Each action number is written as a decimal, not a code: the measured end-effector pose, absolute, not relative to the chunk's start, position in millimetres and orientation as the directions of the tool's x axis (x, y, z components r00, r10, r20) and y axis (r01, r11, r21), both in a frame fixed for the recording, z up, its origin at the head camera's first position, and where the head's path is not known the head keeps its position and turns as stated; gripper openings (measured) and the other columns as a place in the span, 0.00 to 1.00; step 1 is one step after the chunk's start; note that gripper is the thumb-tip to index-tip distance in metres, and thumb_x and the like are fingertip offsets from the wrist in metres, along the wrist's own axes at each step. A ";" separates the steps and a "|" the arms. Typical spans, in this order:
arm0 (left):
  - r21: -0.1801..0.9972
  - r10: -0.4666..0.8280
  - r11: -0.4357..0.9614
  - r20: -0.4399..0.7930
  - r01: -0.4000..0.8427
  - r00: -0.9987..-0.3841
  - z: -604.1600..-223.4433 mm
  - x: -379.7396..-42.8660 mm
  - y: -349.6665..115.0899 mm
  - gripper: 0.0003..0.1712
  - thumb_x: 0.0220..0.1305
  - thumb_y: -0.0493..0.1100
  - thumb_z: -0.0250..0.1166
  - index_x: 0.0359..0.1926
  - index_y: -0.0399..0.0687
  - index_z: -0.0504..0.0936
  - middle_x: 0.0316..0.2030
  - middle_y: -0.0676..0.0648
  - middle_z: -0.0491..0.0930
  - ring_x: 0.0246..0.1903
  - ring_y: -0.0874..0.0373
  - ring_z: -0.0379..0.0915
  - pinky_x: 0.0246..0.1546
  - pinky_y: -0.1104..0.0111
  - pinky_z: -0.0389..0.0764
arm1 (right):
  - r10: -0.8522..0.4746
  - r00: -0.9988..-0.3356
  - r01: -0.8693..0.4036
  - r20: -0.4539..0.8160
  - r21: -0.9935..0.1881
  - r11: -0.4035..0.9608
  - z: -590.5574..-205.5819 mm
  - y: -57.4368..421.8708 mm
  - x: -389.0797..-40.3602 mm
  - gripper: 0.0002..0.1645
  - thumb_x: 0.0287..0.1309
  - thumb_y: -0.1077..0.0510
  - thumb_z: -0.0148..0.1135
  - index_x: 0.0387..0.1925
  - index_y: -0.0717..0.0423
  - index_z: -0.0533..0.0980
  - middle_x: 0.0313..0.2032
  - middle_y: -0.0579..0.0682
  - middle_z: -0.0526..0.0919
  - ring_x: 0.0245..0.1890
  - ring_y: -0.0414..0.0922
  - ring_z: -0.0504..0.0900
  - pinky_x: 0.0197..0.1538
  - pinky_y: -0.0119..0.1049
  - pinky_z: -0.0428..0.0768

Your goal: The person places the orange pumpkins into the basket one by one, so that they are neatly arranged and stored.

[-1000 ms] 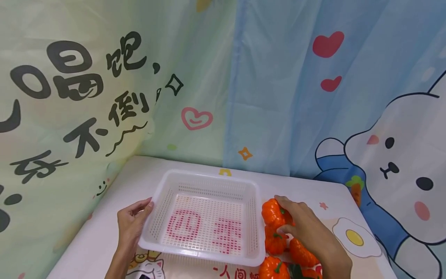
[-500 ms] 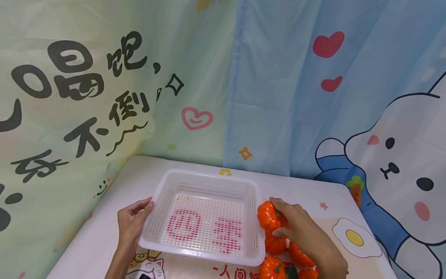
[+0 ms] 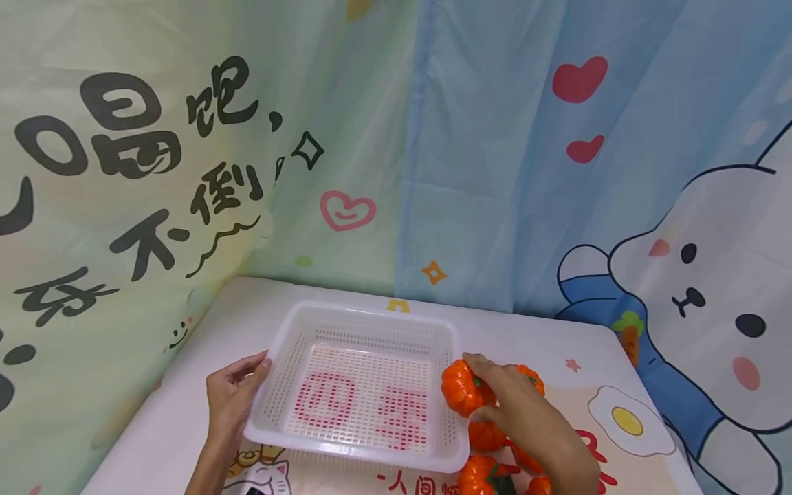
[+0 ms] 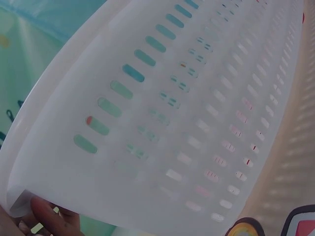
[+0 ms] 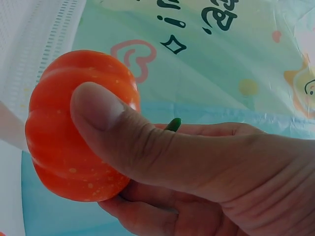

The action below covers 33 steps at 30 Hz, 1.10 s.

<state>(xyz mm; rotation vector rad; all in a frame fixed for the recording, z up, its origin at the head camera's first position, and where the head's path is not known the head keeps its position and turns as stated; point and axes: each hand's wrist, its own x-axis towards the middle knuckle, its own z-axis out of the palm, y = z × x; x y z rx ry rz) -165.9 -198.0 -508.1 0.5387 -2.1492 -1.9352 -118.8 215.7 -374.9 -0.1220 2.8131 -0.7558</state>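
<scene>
A white perforated plastic basket [image 3: 353, 450] stands on the table, nothing lying inside it. My left hand [image 3: 232, 392] pinches its left rim; in the left wrist view the fingers [image 4: 51, 219] show at the rim's lower corner. In my right hand [image 3: 526, 409] is a glossy orange pumpkin [image 3: 460, 388] with a green stem, lifted at the basket's right rim. The right wrist view shows the thumb across this ribbed pumpkin [image 5: 54, 132] and fingers beneath it. More orange pumpkins [image 3: 485, 436] lie right of the basket, partly hidden by the right hand and forearm.
The white table [image 3: 513, 337] carries printed pictures, among them a fried egg [image 3: 628, 421]. Behind it hang printed curtains [image 3: 464, 172]. One pumpkin [image 3: 531, 377] sits beyond the right hand, and another [image 3: 476, 474] lies by the basket's front right corner.
My right hand has moved left with the pumpkin, from the group to the basket's right rim. A pumpkin behind the hand has come into view. The left hand and basket stay in place.
</scene>
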 end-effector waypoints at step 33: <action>0.990 -0.393 0.071 -0.087 -0.125 -0.915 -507.8 -164.7 -197.5 0.22 0.76 0.48 0.72 0.62 0.39 0.88 0.56 0.39 0.89 0.37 0.60 0.89 0.41 0.69 0.92 | -0.222 -0.961 -0.081 -0.164 -0.599 0.796 -394.4 179.6 -116.5 0.49 0.55 0.60 0.82 0.78 0.46 0.74 0.74 0.47 0.79 0.67 0.52 0.79 0.73 0.64 0.80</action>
